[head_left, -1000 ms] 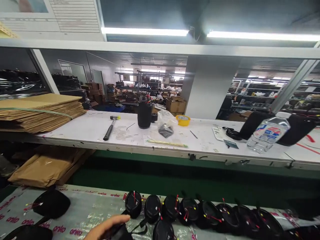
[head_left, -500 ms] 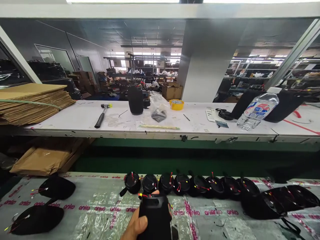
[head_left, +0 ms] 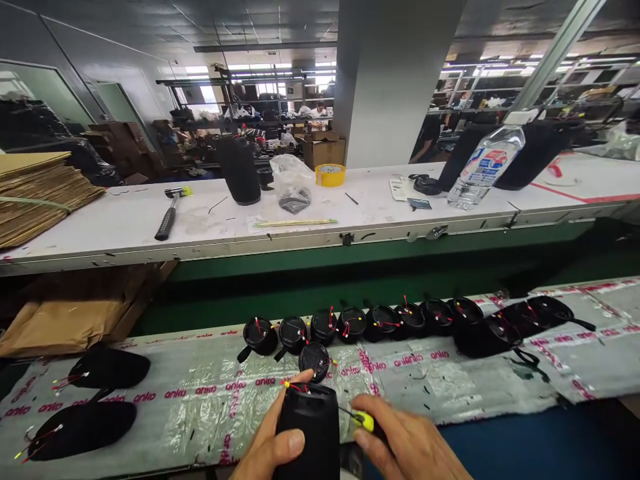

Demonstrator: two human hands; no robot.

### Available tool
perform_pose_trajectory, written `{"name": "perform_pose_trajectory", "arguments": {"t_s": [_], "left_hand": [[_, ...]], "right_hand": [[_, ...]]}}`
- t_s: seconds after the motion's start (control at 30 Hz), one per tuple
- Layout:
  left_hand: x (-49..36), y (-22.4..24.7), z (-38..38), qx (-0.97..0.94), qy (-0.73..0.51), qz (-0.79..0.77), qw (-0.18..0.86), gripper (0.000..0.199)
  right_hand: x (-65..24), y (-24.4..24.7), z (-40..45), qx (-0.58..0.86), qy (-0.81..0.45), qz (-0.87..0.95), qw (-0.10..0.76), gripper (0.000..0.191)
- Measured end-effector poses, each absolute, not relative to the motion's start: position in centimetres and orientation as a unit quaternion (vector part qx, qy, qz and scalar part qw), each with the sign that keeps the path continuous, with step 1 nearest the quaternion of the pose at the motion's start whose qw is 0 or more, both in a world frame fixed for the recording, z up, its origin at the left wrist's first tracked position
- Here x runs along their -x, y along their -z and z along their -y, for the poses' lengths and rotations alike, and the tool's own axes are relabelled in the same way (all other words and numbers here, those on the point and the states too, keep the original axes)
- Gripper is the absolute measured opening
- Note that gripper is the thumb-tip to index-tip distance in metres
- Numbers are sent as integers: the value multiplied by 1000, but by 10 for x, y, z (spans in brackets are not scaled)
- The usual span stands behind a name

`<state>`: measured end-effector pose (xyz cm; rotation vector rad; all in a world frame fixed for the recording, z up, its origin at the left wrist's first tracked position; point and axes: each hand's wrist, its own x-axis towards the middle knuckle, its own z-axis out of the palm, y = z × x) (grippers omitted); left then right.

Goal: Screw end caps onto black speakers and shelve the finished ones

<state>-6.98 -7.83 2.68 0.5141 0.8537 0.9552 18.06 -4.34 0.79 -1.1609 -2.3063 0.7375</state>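
In the head view my left hand (head_left: 280, 443) grips a black cylindrical housing (head_left: 310, 433) upright at the bottom centre, with red and yellow wires at its top rim. Right of it, my right hand (head_left: 400, 440) is closed round a yellow-and-black screwdriver (head_left: 364, 420). Its thin shaft points left, at the housing's upper right side; whether the tip touches cannot be made out. Just behind the housing stands a round black unit (head_left: 315, 360) with wires. A row of similar black units (head_left: 353, 323) extends along the far side of the plastic-covered table (head_left: 200, 373).
Two black units (head_left: 83, 430) lie at the left. On the white shelf (head_left: 210, 233) are a hammer (head_left: 167, 217), a black cylinder (head_left: 240, 172), yellow tape (head_left: 330, 175) and a water bottle (head_left: 487, 167). Stacked cardboard (head_left: 40, 197) sits far left. A blue surface (head_left: 540, 443) shows at lower right.
My right hand has come into view with the screwdriver. The view has tilted down and turned, showing more of the right side. My left hand still holds the housing.
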Motion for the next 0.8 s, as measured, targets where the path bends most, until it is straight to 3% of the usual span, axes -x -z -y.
{"name": "perform_pose_trajectory", "arguments": {"t_s": [0.2, 0.37, 0.53, 0.8], "left_hand": [[72, -20, 82, -243, -437, -392, 772, 91], [74, -16, 84, -241, -436, -394, 773, 91], [75, -15, 86, -235, -426, -389, 782, 90], [79, -15, 85, -244, -404, -383, 794, 89]], "right_hand": [[-170, -24, 36, 351, -116, 914, 169, 6], [-165, -33, 37, 342, -64, 923, 164, 15], [-166, -31, 38, 341, -52, 928, 140, 1], [-170, -26, 41, 355, -19, 921, 158, 22]]}}
